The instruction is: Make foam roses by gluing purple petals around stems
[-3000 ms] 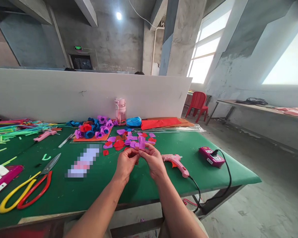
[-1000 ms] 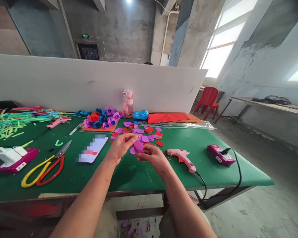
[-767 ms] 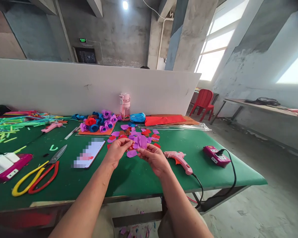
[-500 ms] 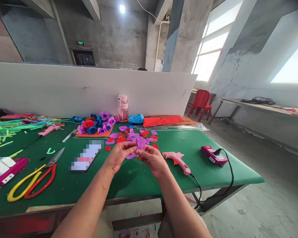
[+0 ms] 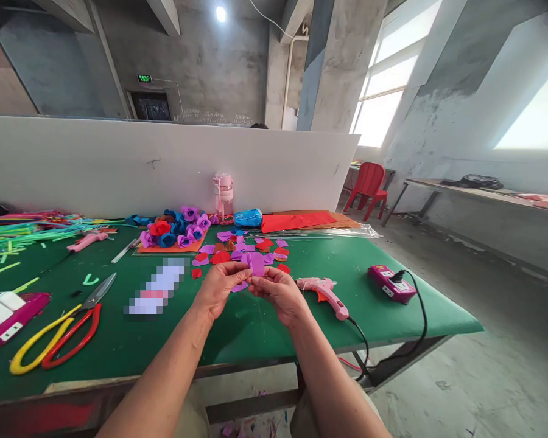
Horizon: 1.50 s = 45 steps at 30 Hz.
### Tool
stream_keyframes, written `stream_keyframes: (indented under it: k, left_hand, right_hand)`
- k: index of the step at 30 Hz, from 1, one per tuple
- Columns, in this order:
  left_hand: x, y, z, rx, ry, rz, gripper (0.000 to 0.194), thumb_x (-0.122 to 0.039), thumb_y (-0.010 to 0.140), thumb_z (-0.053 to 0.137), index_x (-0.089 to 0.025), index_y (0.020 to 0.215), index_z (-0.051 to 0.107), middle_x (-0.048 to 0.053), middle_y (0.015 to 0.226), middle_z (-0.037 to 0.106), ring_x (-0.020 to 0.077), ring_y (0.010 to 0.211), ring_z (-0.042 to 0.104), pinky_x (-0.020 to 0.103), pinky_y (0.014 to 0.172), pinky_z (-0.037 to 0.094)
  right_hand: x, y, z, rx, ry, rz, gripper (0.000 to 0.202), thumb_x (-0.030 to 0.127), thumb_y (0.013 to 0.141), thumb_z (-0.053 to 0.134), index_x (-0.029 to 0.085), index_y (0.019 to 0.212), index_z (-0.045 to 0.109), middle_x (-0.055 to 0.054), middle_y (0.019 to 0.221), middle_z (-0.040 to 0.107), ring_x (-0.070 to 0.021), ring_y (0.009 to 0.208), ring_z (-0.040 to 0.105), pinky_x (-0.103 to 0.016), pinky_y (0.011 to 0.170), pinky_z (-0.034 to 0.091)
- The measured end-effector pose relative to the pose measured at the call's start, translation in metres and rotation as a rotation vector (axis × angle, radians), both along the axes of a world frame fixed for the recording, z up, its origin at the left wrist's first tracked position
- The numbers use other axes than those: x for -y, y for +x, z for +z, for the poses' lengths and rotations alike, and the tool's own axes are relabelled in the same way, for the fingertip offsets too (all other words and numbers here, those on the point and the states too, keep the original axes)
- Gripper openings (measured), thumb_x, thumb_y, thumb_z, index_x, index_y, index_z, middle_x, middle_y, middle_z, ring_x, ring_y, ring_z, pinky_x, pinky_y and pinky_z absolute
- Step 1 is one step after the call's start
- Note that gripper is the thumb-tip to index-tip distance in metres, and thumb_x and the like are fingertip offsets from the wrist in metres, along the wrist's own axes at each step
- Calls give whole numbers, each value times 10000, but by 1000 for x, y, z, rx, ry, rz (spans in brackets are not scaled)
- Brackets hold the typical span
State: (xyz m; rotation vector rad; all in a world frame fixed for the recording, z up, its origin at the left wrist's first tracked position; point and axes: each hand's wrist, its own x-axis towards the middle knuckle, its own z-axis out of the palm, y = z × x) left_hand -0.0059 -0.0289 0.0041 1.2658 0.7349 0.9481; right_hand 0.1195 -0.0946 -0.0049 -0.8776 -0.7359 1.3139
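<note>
Left hand (image 5: 218, 284) and right hand (image 5: 279, 292) pinch one purple petal (image 5: 257, 263), fingers nearly closed, seemingly to steady it; glue gun (image 5: 329, 297) lies beside the right hand, presumably for reach.

**Bare left hand (image 5: 218, 286) and bare right hand (image 5: 282, 294) pinch close together**

The bare left forearm (image 5: 164, 365) and bare right forearm (image 5: 331, 371) reach forward, angling inward. Thumbs (image 5: 237, 278) press toward bent fingers (image 5: 232, 266), fingertips just beside each other, wrists (image 5: 204, 315) apart.
</note>
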Motion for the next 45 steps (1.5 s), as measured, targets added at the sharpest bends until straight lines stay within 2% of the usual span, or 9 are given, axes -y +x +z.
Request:
stream_keyframes:
  k: [10,23,29,33,40,45]
  left_hand:
    - [3,0,1,61,-103,-50,217,-274,535,788,-148,686,696,18,627,641,91,568,544,230,589,409]
    - [5,7,-2,24,35,59,174,-273,606,722,-154,683,621,-35,632,583,84,597,516,211,606,402]
    - [6,4,1,-73,103,17,185,-310,656,684,-133,707,668,0,659,620,99,613,510,216,606,390]
    - [6,2,5,-83,81,-22,170,-301,642,688,-134,666,666,-3,632,614,97,593,506,217,598,384]
    - [7,3,5,-25,50,29,129,-261,610,698,-138,605,661,2,601,617,100,590,515,217,596,383]
    - [7,4,3,-20,33,46,146,-264,601,727,-132,652,691,14,619,633,101,600,524,219,601,387]
  right_hand:
    - [-1,-1,-1,-15,-9,8,317,288,507,819,146,713,624,-18,689,696,-107,579,628,-237,631,477]
    - [-2,-4,-2,23,3,-44,310,281,525,810,154,738,625,-10,673,691,-116,594,629,-253,664,491]
    - [-3,-4,-3,9,8,-42,330,267,514,818,148,744,613,-4,665,690,-109,589,627,-239,649,480]
    - [-3,-5,-3,7,15,-40,325,267,519,814,147,741,610,-3,658,686,-106,589,625,-233,644,479]
    - [-3,-6,-2,-27,-29,-53,327,309,539,795,155,734,584,-19,676,695,-107,575,633,-232,629,484]
    - [-4,-7,-2,-11,-28,-92,298,327,553,784,147,710,605,-14,676,686,-76,529,594,-207,589,464]
